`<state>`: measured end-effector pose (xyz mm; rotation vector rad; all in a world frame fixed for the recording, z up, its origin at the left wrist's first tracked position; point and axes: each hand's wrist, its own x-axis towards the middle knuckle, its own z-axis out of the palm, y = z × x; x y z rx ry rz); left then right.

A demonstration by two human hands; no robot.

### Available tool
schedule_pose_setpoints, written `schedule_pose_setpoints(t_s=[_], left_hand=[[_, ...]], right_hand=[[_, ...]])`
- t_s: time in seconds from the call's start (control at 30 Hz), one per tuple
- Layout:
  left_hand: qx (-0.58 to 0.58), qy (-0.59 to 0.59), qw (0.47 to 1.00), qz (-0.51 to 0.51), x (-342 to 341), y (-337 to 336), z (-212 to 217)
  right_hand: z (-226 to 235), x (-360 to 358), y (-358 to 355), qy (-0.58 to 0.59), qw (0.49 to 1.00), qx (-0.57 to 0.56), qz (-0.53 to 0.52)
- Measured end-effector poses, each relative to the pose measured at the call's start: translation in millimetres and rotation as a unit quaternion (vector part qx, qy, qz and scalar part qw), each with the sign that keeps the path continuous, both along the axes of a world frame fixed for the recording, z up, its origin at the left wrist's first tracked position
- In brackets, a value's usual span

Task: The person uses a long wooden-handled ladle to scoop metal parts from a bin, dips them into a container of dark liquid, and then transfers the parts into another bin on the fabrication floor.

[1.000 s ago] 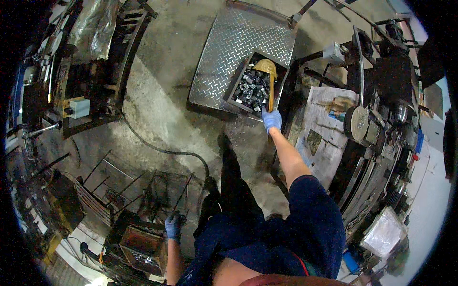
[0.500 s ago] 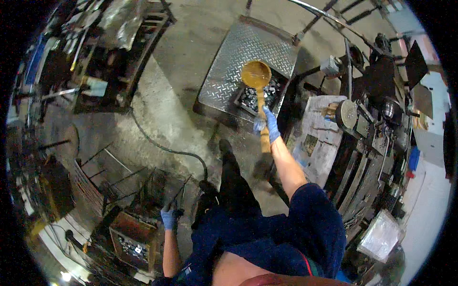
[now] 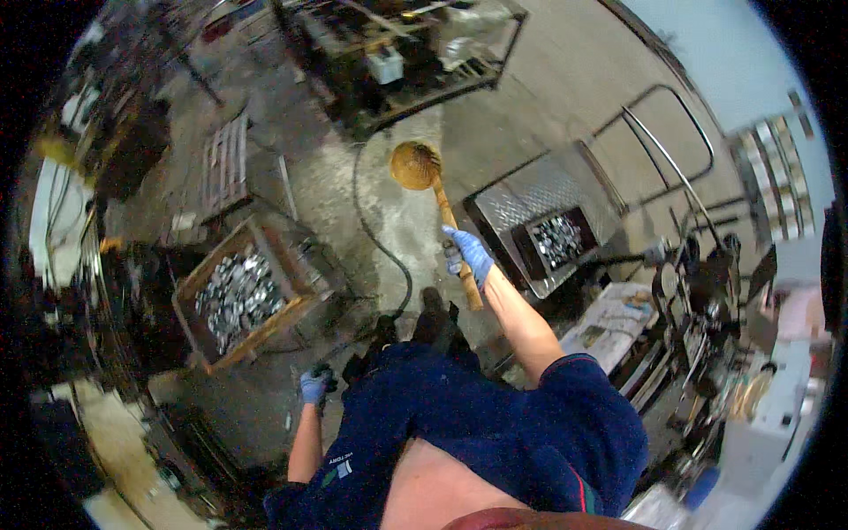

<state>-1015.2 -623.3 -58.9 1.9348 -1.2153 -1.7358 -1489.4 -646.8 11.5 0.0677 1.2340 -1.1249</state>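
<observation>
My right hand [image 3: 468,256], in a blue glove with a grey palm, is closed round the handle of a long ladle [image 3: 412,166]. Its round yellowish-brown bowl points away from me, over the floor; dark shading covers the bowl's right side. My left hand [image 3: 316,386], also gloved, hangs low beside my body; its fingers are small and blurred, so their grip is unclear. Ahead and to the left stands a rusty crate [image 3: 300,311] of small shiny metal pieces [image 3: 237,300]. Right of the ladle, a dark tray [image 3: 583,234] holds similar metal pieces [image 3: 556,240].
A diamond-plate trolley [image 3: 527,198] with a tubular handle carries the tray. A black hose [image 3: 375,231] crosses the concrete floor. Beyond are a metal rack [image 3: 433,104] and a slatted metal chair [image 3: 225,163]. Dark machinery [image 3: 685,300] lines the right.
I have turned left, so the trolley now appears farther right and the left crate shows fully. The ladle has moved from above the trolley to above the floor, still in my right hand.
</observation>
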Motion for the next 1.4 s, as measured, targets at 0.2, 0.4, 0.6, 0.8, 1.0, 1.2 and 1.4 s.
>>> schedule_pose_setpoints(t_s=[0.2,0.4,0.6,0.8,1.0,1.2,1.4], left_hand=[[0.038,0.011,0.973,0.228,159.7,74.2,-42.7],[-0.003,-0.073,0.934,0.349,194.6,199.0,7.7],[-0.034,-0.128,0.922,0.363,251.5,242.7,48.2],[-0.009,-0.021,0.882,0.47,303.2,311.8,56.5],[-0.012,-0.018,0.894,0.447,426.5,351.1,-12.9],[-0.083,-0.017,0.842,0.532,595.8,379.4,-34.4],[-0.103,0.07,0.83,0.544,734.6,300.6,-9.9]], right_hand=[[-79.0,52.9,-49.6,0.451,0.872,0.011,0.19],[-111.7,101.4,-160.1,0.342,0.938,0.038,0.046],[-215.2,181.5,-194.6,0.652,0.627,-0.119,0.409],[-189.5,262.5,-155.8,0.327,0.879,-0.021,0.347],[-188.0,294.7,-150.4,0.294,0.892,0.07,0.335],[-48.9,423.8,-143.7,0.358,0.932,-0.06,0.016],[124.7,628.2,-133.4,0.276,0.938,-0.209,-0.01]])
